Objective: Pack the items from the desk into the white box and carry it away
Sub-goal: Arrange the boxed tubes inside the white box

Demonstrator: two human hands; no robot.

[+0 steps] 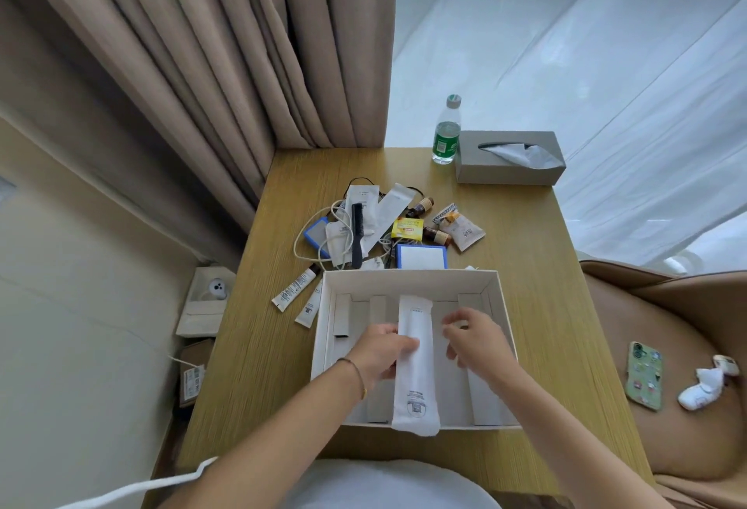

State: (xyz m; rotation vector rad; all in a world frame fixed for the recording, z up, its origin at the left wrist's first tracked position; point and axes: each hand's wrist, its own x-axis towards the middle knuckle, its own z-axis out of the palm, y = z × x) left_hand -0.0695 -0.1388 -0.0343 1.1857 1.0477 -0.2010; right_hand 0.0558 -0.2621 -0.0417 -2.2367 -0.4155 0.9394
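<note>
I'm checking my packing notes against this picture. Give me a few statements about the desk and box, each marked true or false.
1. The left hand holds a long white packet over the white box. True.
2. The black comb is already in the box. False: it lies in the pile on the desk.
3. The water bottle stands beside the tissue box. True.
4. The phone lies on the desk. False: it lies on the brown seat to the right.
5. The right hand grips a tube. False: it hovers over the box, holding nothing visible.
</note>
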